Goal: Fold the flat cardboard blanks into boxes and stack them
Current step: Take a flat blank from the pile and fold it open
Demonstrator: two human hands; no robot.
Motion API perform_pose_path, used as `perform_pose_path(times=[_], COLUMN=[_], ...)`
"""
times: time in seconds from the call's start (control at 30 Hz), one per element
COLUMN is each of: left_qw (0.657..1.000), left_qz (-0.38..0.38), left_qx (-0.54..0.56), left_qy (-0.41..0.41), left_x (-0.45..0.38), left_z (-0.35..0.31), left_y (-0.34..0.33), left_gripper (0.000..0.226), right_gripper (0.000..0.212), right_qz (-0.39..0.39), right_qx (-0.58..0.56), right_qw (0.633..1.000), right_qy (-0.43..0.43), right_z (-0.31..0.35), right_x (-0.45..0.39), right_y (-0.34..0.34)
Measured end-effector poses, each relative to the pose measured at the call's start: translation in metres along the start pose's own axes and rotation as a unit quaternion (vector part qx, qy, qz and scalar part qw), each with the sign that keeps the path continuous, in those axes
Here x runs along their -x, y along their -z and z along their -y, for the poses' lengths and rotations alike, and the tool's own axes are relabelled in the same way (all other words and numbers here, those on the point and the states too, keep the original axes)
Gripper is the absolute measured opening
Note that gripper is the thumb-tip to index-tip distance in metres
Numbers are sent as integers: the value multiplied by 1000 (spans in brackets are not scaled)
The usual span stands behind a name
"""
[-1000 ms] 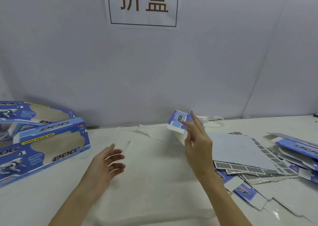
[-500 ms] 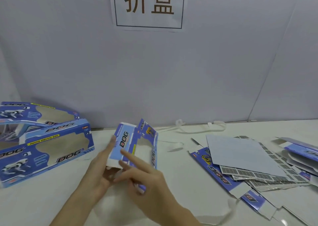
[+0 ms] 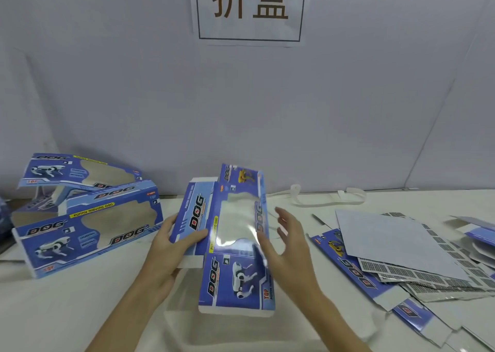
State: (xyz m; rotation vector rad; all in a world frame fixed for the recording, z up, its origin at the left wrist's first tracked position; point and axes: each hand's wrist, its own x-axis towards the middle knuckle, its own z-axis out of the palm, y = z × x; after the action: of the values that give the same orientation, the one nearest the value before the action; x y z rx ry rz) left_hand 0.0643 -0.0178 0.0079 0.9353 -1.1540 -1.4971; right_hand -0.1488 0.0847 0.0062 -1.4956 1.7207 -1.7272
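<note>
Blank (image 3: pixel 235 244) half-opened, L hand (image 3: pixel 171 247) holds it; R hand (image 3: pixel 289 247) open beside.

Single wide-angle view from head height, facing forward and slightly down across a white table (image 3: pixel 67 311) toward a grey wall (image 3: pixel 134 83). Close to the near table edge; forearms entering from the bottom of the frame. Wall sign (image 3: pixel 250 8) cut off at top centre. Straight lines bowed near the corners.
</note>
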Motion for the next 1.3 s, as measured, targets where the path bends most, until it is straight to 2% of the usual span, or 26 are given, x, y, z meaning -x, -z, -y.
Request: perform_pose_path(times=[0.07, 0.13, 0.23, 0.3, 0.4, 0.53, 0.57, 0.63, 0.67, 0.7, 0.8, 0.9, 0.97, 1.03, 1.13, 1.2, 1.3], left_qw=[999, 995, 976, 964, 956, 955, 945, 903, 891, 895, 942, 969, 981, 980, 976, 971, 974], left_qz=[36, 59, 46, 24, -19, -37, -55, -81, -58, -8, 145, 194, 153, 74, 35, 38, 47], left_qx=[21, -4, -120, -150, -166, -179, -211, -317, -349, -354, -221, -42, 99, 186, 211, 224, 212], left_qy=[-26, -74, -178, -216, -242, -235, -244, -279, -285, -271, -205, -145, -73, -10, 39, 67, 65], left_x=[2, 7, 15, 17, 14, 13, 15, 18, 21, 26, 41, 50, 45, 36, 27, 25, 24], left_z=[-1, 0, 1, 2, 6, 5, 4, 2, 2, 1, 1, -2, -7, -11, -14, -15, -16], left_y=[-3, -7, -17, -22, -24, -28, -29, -32, -34, -38, -53, -59, -55, -46, -33, -26, -21], left_gripper=[67, 69, 67, 72, 79, 83, 89, 107, 113, 116, 115, 81, 57, 47, 54, 57, 59], right_gripper=[61, 57, 46, 45, 37, 44, 45, 45, 43, 41, 41, 47, 48, 57, 74, 79, 79], right_qz=[80, 156, 134, 107, 106, 100, 100, 91, 87, 94, 165, 232, 214, 133, 46, 49, 59], right_qx=[-122, -229, -267, -289, -293, -278, -276, -264, -255, -248, -210, -126, -92, -9, 53, 17, -5], right_qw=[980, 944, 945, 943, 943, 949, 949, 955, 959, 962, 964, 961, 968, 985, 994, 998, 998], right_qy=[-135, -179, -133, -128, -114, -113, -112, -96, -83, -64, 10, 87, 91, 111, 79, 26, -3], right_z=[-2, -3, -2, 2, 6, 8, 9, 11, 14, 17, 26, 29, 33, 30, 19, 16, 11], right_x=[-7, -10, -10, -10, -9, -8, -7, -4, -2, 0, 13, 22, 21, 17, 8, 7, 8], right_y=[16, 23, 20, 19, 20, 17, 16, 15, 13, 11, 1, -7, -7, -4, 3, 4, 2])
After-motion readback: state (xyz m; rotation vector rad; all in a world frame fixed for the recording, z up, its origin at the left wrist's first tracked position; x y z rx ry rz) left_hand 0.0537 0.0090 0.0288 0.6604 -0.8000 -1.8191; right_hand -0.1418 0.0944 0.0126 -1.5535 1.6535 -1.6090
